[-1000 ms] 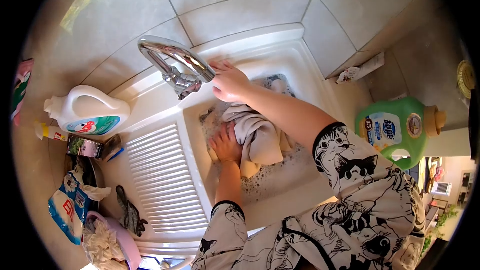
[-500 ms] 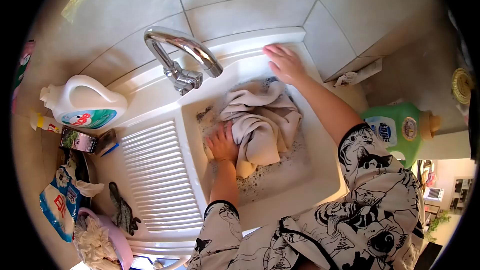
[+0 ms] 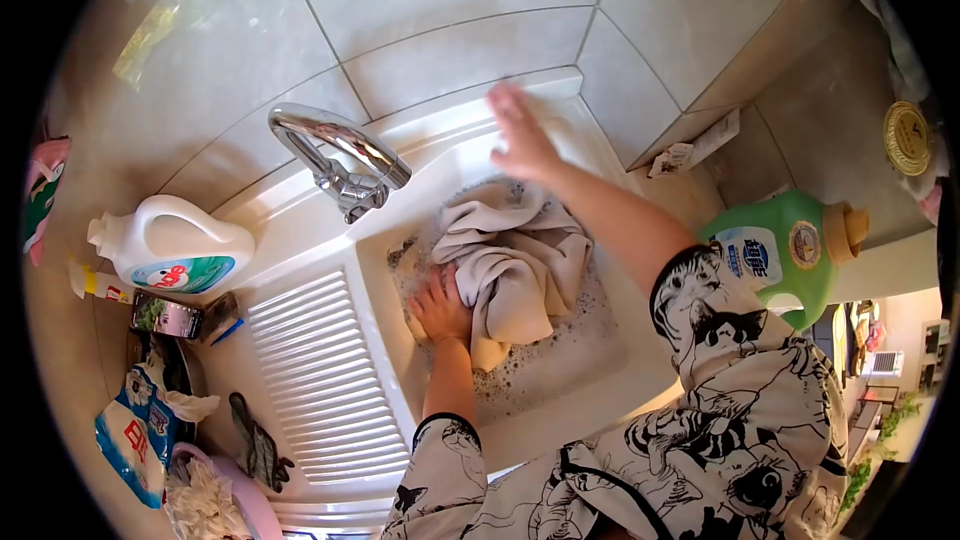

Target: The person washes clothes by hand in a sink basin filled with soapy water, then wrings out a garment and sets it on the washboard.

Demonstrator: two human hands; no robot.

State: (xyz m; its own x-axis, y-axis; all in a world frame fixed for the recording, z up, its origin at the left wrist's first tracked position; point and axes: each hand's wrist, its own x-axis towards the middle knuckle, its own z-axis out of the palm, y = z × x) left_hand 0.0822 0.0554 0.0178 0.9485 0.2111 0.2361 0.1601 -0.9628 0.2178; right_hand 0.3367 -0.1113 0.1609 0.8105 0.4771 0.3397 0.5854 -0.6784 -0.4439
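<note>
A beige cloth garment [image 3: 520,260] lies bunched in soapy water inside the white sink basin [image 3: 640,380]. My left hand [image 3: 442,306] rests at its left edge, fingers spread out and touching the fabric; some of the fingertips are against its folds. Over the back rim of the sink, my right hand [image 3: 527,140] is raised with its fingers stretched out, slightly smeared by motion. Nothing shows in it. To its left stands the chrome faucet [image 3: 345,155], whose spout points over the basin.
A ribbed washboard [image 3: 320,370] adjoins the basin. Left of it are a white detergent bottle [image 3: 175,240], a phone [image 3: 166,317], a wipes pack [image 3: 140,435] and a pink bin [image 3: 245,500]. A green detergent bottle [image 3: 790,250] stands at right.
My right hand has lifted off the sink's back right corner and moved left toward the faucet. My left hand stays by the garment. The whole view has shifted slightly.
</note>
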